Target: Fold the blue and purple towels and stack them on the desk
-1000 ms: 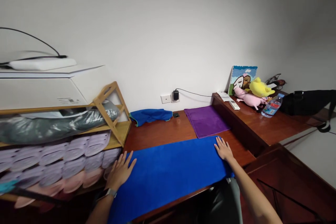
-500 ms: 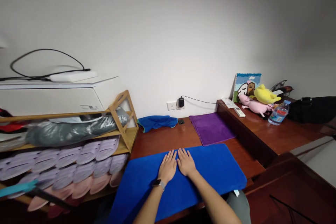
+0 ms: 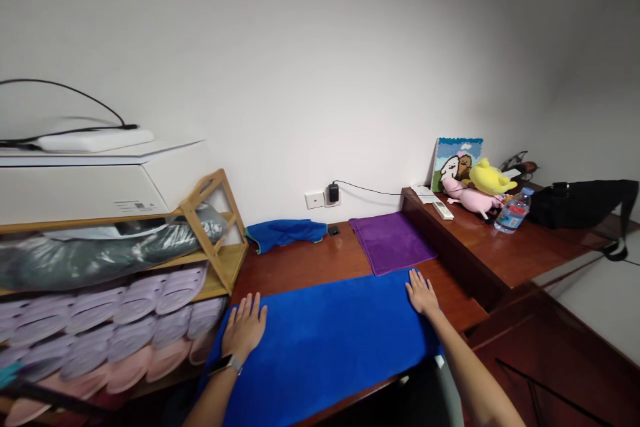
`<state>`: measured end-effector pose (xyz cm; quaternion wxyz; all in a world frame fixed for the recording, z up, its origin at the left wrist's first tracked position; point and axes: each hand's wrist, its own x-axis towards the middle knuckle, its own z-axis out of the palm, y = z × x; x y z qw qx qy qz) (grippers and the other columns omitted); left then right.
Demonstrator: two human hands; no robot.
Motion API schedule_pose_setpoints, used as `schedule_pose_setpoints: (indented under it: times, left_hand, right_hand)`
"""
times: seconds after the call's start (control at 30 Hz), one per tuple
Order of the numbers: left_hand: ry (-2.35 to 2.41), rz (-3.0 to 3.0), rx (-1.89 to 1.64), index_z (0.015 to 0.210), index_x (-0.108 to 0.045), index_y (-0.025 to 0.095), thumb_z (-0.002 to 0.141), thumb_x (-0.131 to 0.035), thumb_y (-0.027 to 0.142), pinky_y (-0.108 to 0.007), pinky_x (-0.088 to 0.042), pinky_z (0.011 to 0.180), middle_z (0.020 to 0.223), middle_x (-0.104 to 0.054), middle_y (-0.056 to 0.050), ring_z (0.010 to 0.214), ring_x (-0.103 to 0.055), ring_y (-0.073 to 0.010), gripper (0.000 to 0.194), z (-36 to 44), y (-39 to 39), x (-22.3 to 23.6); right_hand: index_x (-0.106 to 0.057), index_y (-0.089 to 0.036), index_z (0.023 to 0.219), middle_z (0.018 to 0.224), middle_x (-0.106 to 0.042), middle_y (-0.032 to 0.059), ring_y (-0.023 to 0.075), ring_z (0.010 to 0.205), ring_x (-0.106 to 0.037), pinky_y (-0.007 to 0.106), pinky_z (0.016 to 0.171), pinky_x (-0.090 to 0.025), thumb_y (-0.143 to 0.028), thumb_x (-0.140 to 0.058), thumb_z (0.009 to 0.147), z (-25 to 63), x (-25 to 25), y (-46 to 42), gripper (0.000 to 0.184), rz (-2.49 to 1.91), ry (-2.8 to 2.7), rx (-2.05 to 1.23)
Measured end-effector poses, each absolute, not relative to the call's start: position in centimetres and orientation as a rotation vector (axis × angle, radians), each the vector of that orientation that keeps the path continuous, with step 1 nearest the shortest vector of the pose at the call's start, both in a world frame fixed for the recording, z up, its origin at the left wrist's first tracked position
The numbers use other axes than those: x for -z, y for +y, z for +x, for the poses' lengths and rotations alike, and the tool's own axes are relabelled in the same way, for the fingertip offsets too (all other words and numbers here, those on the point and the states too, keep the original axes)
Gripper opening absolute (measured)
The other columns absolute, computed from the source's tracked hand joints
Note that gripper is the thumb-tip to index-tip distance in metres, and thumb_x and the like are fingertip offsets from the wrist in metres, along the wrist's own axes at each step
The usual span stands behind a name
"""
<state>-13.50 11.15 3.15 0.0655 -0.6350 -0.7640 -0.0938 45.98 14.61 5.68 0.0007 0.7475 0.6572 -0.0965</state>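
The large blue cloth (image 3: 330, 340) looks soft and matt, as does the purple cloth (image 3: 393, 243). The counter (image 3: 295, 273) is glossy wood, the bottle (image 3: 513, 213) clear shiny plastic.

I see a solid bright-blue cloth (image 3: 330, 347), a purple cloth (image 3: 393, 240) and a green-edged blue cloth (image 3: 287, 233). My feed shows a reddish-brown bench (image 3: 300, 269) and lilac slippers (image 3: 181, 288).

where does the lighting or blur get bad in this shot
Head view: the wall dims toward the upper right corner; head view: the slippers look soft and stretched toward the left edge, with glints on the plastic bag above; head view: the spread blue cloth is clearly lit, but the space under the table is very dark.
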Motion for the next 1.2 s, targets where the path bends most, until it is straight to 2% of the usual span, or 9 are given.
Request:
schedule_pose_setpoints:
  times: [0.17,0.3,0.4,0.5,0.67,0.83,1.0,1.1,1.2]
  left_hand:
    - [-2.065,-2.095,0.414,0.159,-0.046,0.007,0.104,-0.025,0.041,-0.052,-0.024,0.132,0.168,-0.044,-0.019,0.158,-0.038,-0.0314,0.068,-6.2,11.2,-5.3]
    - [-1.853,-2.474,0.424,0.163,-0.041,0.023,0.108,-0.024,0.046,-0.049,-0.025,0.133,0.173,-0.038,-0.009,0.161,-0.033,-0.0263,0.062,3.2,11.3,-5.6]
    - [-1.86,-2.555,0.373,0.162,-0.044,0.029,0.108,-0.027,0.049,-0.051,-0.029,0.131,0.171,-0.042,-0.008,0.159,-0.037,-0.0267,0.06,6.8,11.7,-5.0]
    - [-1.94,-2.488,0.335,0.162,-0.042,0.028,0.107,-0.027,0.052,-0.056,-0.029,0.129,0.17,-0.042,-0.01,0.158,-0.039,-0.0293,0.063,4.4,11.8,-4.2]
    - [-2.215,-2.123,0.245,0.164,-0.038,0.021,0.103,-0.029,0.049,-0.056,-0.025,0.131,0.173,-0.036,-0.011,0.161,-0.034,-0.0294,0.068,-8.6,10.9,-2.6]
    - [-2.288,-1.963,0.266,0.158,-0.048,0.013,0.099,-0.031,0.04,-0.053,-0.03,0.13,0.166,-0.049,-0.015,0.157,-0.041,-0.0303,0.068,-16.2,8.6,-2.8]
    - [-2.019,-2.187,0.435,0.157,-0.051,0.017,0.105,-0.028,0.046,-0.05,-0.029,0.131,0.167,-0.047,-0.013,0.157,-0.041,-0.0289,0.064,-6.5,6.6,-4.5]
    - [-1.722,-2.54,0.481,0.162,-0.042,0.03,0.108,-0.03,0.046,-0.049,-0.03,0.132,0.171,-0.043,-0.005,0.159,-0.038,-0.0248,0.058,2.3,5.5,-4.0]
    - [-1.67,-2.641,0.493,0.164,-0.036,0.028,0.109,-0.026,0.04,-0.049,-0.032,0.131,0.17,-0.044,-0.007,0.158,-0.04,-0.0229,0.057,7.0,4.8,-3.0]
  right_hand:
    - [-0.031,-0.012,0.169,0.175,-0.026,0.0092,0.0246,0.164,-0.017,0.047,0.133,-0.008,-0.034,-0.019,0.107,38.8,-7.9,14.2,0.066,2.375,2.257,0.203]
    - [-0.033,-0.016,0.168,0.175,-0.028,0.006,0.0229,0.164,-0.019,0.045,0.133,-0.013,-0.04,-0.022,0.11,29.4,-7.4,12.6,0.065,2.033,2.696,0.309]
    - [-0.032,-0.019,0.169,0.174,-0.029,0.006,0.0233,0.163,-0.02,0.048,0.133,-0.015,-0.044,-0.023,0.111,25.9,-6.4,12.2,0.064,1.935,2.745,0.401]
    - [-0.029,-0.022,0.17,0.174,-0.028,0.0046,0.0227,0.164,-0.019,0.049,0.133,-0.013,-0.046,-0.022,0.111,28.6,-6.0,12.8,0.064,1.98,2.674,0.414]
    - [-0.025,-0.021,0.171,0.176,-0.024,0.0029,0.023,0.164,-0.016,0.047,0.133,-0.009,-0.048,-0.019,0.11,41.1,-6.3,13.7,0.066,2.261,2.306,0.346]
    - [-0.023,-0.014,0.171,0.177,-0.022,0.0046,0.0233,0.165,-0.014,0.045,0.133,-0.011,-0.046,-0.018,0.11,46.5,-7.2,14.0,0.068,2.366,2.111,0.348]
    - [-0.032,-0.014,0.169,0.174,-0.028,0.0083,0.0269,0.164,-0.018,0.048,0.133,-0.012,-0.037,-0.02,0.109,36.0,-7.1,11.0,0.065,2.375,2.366,0.204]
    - [-0.034,-0.021,0.169,0.174,-0.028,0.0043,0.026,0.164,-0.019,0.05,0.133,-0.015,-0.04,-0.02,0.11,28.0,-6.1,7.4,0.063,2.066,2.69,0.382]
    - [-0.03,-0.02,0.17,0.174,-0.026,0.0051,0.0266,0.164,-0.016,0.052,0.134,-0.012,-0.041,-0.02,0.111,24.0,-5.7,4.9,0.063,1.912,2.781,0.511]
